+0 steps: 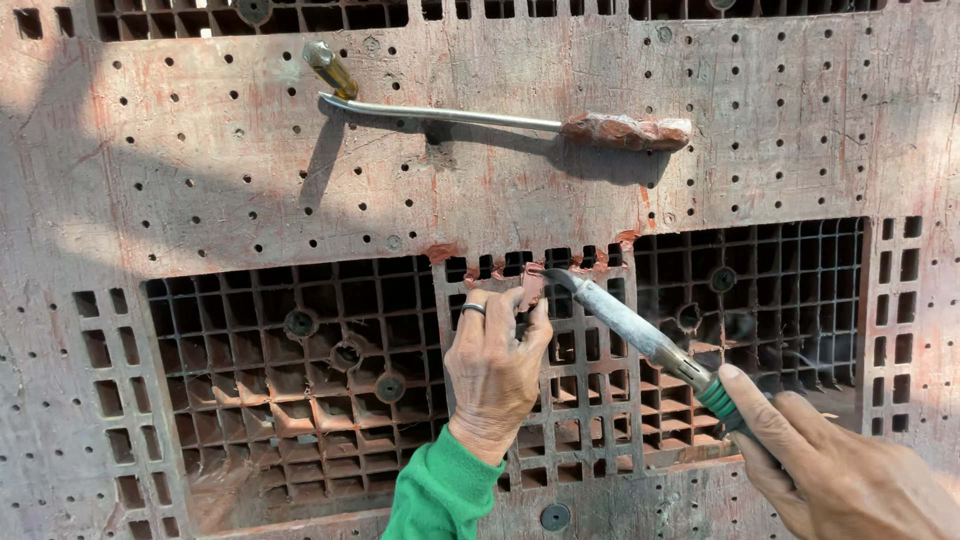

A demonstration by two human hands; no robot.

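Observation:
A worn reddish-brown plastic pallet (780, 150) fills the view. My left hand (495, 365), a ring on one finger and a green sleeve at the wrist, pinches a small reddish plastic piece (532, 287) against the broken grid strip at the pallet's middle. My right hand (830, 465) grips the green handle of a metal-shafted tool (625, 322). Its dark tip touches the small piece at the top of the strip.
A second tool (450, 115), with a thin metal rod, a yellowish handle and a lump of reddish plastic at its right end, lies on the pallet's upper deck. Open grid cavities (300, 380) sit left and right of the strip.

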